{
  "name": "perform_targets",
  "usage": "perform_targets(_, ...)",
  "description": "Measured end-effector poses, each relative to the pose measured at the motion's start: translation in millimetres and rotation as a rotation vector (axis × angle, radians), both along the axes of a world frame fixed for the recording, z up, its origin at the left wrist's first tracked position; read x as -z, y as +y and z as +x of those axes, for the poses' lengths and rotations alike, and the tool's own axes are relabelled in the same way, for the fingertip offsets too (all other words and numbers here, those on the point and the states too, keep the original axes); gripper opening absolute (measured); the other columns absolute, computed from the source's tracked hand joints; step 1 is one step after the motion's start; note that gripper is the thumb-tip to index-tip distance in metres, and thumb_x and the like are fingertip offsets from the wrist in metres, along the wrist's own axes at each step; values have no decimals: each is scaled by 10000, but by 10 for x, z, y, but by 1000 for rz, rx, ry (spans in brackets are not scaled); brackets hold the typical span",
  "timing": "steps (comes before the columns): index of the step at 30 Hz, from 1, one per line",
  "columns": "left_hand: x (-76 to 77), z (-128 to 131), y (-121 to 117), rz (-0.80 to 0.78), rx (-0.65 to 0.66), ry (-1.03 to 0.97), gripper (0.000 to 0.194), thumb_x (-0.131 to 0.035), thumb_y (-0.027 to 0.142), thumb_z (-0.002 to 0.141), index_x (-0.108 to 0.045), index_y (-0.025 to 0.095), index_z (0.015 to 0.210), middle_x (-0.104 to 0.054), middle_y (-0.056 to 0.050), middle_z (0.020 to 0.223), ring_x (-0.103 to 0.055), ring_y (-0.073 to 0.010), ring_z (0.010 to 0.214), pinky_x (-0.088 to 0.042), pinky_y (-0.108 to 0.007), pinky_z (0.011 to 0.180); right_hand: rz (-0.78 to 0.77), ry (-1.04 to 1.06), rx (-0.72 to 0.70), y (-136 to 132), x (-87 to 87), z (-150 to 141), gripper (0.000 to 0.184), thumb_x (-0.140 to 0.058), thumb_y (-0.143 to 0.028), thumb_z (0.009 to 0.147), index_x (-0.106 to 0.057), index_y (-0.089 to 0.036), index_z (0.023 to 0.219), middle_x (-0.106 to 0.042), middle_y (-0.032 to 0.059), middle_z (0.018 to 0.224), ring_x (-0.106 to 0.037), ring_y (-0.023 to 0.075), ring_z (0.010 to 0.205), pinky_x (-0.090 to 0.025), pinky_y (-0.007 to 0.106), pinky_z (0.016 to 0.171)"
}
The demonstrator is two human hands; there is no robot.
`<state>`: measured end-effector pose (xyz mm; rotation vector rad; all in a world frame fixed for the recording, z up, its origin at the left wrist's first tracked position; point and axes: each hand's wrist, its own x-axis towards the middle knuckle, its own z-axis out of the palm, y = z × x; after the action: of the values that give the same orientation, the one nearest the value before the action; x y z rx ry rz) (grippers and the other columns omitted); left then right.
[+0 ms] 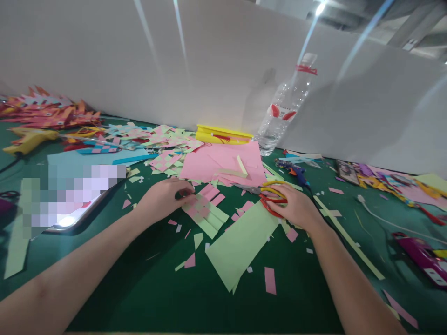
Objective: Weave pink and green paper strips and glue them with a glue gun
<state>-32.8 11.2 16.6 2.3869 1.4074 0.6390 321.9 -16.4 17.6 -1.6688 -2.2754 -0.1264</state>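
My left hand (pixel 169 197) has its fingers curled, with thumb and fingertips pinched at the upper left corner of a woven paper piece (pixel 202 211) of light green and pink strips. The piece lies on the green table. My right hand (pixel 295 204) is closed round the yellow and red handles of a pair of scissors (pixel 275 193), whose blades point left over the table. Under the scissors and my right fingers lies a light green paper sheet (pixel 240 242). Pink strips (pixel 211 191) lie just behind the woven piece.
A pink sheet (pixel 223 160) lies behind my hands. A clear bottle (pixel 288 109) leans against the grey partition (pixel 209 65). To the left are a phone (pixel 80 200), a yellow glue gun (pixel 30 139) and woven paper piles (pixel 167 135). A blue glue gun (pixel 295 172) and cable (pixel 384 223) lie right.
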Motion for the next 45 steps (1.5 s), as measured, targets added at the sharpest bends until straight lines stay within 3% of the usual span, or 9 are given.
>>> perform_targets(4,22,0,22,41,161,40,307,-502,476,839,-684,233,887,-681,-60,923,-587,-231,889,-442,-329,768,-32,1,16,3,0,6,433,-520,-439,799,-574,-242,1181,-626,79,1166,-607,273,1041,-539,424,802)
perform_targets(7,38,-19,50,22,210,61,274,-529,445,840,-693,236,912,-676,-54,929,-579,-227,888,-418,-332,779,-59,-2,32,4,-8,5,445,-515,-438,804,-568,-225,1191,-618,87,1183,-597,271,1054,-527,434,829)
perform_targets(17,72,-45,81,25,151,111,224,-544,424,829,-683,257,883,-681,-26,921,-566,-227,912,-352,-357,825,-58,-2,-16,28,27,59,404,-512,-421,814,-590,-257,1175,-624,62,1178,-589,265,1072,-514,432,854)
perform_targets(33,83,-63,101,17,163,85,203,-577,408,828,-684,257,913,-693,-25,942,-583,-239,937,-369,-361,837,-112,-33,67,34,55,106,439,-505,-475,812,-595,-247,1177,-611,63,1215,-537,288,1155,-502,451,879)
perform_targets(38,98,-68,115,49,147,126,241,-540,422,858,-676,229,905,-696,-26,940,-591,-223,910,-373,-360,824,-141,9,87,26,6,126,465,-531,-528,787,-607,-259,1158,-632,72,1170,-589,286,1057,-514,440,810)
perform_targets(45,108,-66,98,100,134,149,251,-501,414,880,-673,232,879,-702,-14,925,-600,-223,915,-368,-371,820,146,220,293,66,-68,278,400,-438,-477,845,-632,-182,1033,-663,87,948,-610,217,809,-485,342,683)
